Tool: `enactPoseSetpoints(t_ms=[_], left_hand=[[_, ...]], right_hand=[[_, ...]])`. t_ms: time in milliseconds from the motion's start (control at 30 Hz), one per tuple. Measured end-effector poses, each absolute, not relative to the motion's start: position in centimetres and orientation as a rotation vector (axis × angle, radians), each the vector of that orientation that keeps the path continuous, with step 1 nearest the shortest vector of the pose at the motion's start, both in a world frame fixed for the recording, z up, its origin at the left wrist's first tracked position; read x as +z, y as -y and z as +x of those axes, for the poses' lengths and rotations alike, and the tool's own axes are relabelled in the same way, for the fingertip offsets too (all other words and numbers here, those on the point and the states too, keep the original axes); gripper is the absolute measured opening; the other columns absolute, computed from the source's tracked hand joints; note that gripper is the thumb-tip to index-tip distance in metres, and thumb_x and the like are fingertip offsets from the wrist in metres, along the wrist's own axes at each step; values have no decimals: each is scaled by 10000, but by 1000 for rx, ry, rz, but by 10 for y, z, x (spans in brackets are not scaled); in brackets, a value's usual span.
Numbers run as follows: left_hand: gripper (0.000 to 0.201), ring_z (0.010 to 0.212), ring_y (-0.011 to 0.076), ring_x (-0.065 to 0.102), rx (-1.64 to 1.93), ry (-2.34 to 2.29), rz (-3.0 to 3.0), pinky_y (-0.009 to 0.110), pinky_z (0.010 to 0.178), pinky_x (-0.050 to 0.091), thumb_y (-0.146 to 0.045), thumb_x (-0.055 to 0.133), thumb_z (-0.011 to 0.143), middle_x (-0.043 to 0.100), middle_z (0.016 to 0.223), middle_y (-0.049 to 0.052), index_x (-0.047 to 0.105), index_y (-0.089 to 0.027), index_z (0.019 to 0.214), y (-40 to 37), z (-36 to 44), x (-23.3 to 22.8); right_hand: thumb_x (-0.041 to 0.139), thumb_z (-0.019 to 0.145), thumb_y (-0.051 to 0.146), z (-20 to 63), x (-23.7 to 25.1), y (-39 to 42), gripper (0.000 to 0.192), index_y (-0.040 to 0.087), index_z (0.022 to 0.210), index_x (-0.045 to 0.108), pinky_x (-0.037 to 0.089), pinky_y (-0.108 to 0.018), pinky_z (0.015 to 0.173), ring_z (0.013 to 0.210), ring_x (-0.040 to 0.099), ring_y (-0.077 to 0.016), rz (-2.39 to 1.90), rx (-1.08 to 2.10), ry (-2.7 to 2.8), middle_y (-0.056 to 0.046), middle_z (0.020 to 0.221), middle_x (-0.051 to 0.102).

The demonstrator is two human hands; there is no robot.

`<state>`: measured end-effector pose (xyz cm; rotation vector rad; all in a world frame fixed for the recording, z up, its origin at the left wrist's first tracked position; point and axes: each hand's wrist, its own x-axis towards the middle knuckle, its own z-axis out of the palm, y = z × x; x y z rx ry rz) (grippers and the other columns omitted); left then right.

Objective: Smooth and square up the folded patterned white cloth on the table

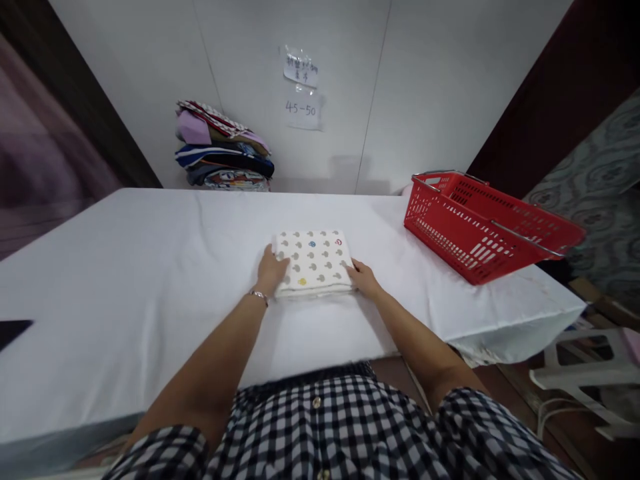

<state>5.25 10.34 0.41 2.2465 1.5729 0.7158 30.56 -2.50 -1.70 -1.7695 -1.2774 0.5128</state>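
Hands flank our folded cloth (313, 262): left hand (271, 271) flat on its corner, right hand (364, 279) spread against its edge, squaring it.

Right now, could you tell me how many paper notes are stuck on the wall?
2: the upper note with handwriting sits above the lower note reading 45-50, both right of the stack of folded cloths. None seems hidden.

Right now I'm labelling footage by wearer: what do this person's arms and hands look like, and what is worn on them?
Both forearms are bare. Short black-and-white checked shirt sleeves end near the elbows. A thin silver-coloured bracelet circles the left wrist. The left hand and right hand wear no gloves.
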Motion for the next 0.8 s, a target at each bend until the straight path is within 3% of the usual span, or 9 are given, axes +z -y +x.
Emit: enactPoseSetpoints(t_ms=[133,333,467,633,800], left_hand=[[572,981,271,627,657,-1676,2024,372,802,496,-403,606,746,639,1137,151,472,-148,1240,-106,36,16],[407,1178,245,482,882,-1299,2464,384,990,386,-433,530,829,558,1256,94,580,-192,1152,-47,27,25],[315,1104,240,517,706,-960,2760,407,935,398,-422,532,842,606,1171,68,642,-232,1068,-27,25,23],[270,1015,222,547,667,-949,2808,396,873,412,-339,452,895,657,1061,46,679,-249,1010,-31,27,23],[286,1013,214,539,656,-903,2821,388,879,407,-309,421,907,657,1060,43,686,-245,991,-27,25,20]], right_hand=[[433,865,405,296,-21,41,468,174,1261,529,475,-366,885,1036,577,-216,-1767,471,1203,-96,1208,593],[431,906,384,287,-10,73,349,229,1170,597,384,-398,980,1186,461,-223,-1590,66,1626,-87,1231,572],[439,925,320,278,-1,71,306,253,1181,592,343,-398,978,1128,491,-217,-1573,-9,1985,-65,1176,610],[439,927,242,278,6,58,263,239,1072,658,343,-368,913,983,540,-203,-1661,-26,2079,-58,1048,658],[414,935,225,278,3,66,280,241,1062,663,346,-359,897,979,533,-200,-1643,-68,2086,-58,1052,652]])
